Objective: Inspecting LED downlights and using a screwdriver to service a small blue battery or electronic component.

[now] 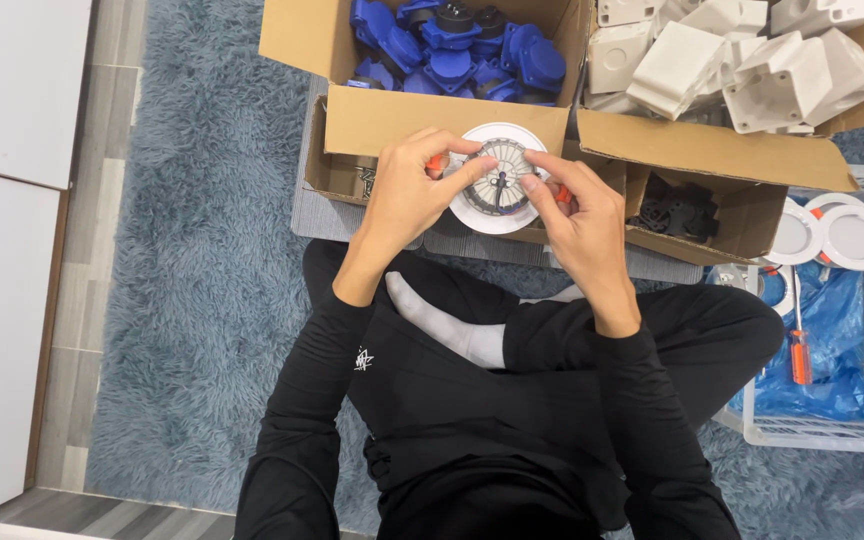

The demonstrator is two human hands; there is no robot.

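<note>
Sitting cross-legged on a shaggy blue-grey rug (192,300). Both hands up in front of me on a round white downlight (500,178), back side up, grey finned heat sink facing me. It's held in the air just above the near flap of the cardboard box of blue plastic parts (452,45), not resting on anything I can see.

Left hand (407,195): fingers closed on the lamp's left rim, thumb across the fins, right by the orange spring clip (435,162). Right hand (577,215): fingers closed on the right rim, pinching near the other orange clip (562,195).

Around: box of white plastic housings (752,60) to the upper right, a small box of dark parts (677,212) beside my right hand, a white basket (852,430) at right with more finished downlights (832,235), blue bags (832,340) and an orange-handled screwdriver (800,345).

Risks, my guess: spring clips are under tension, so one could snap onto a fingertip if my pinch slips. Grip is rim-only, so twisting could drop the lamp into the box or onto my legs. Pressing hard with the thumb might bend the thin fins.
</note>
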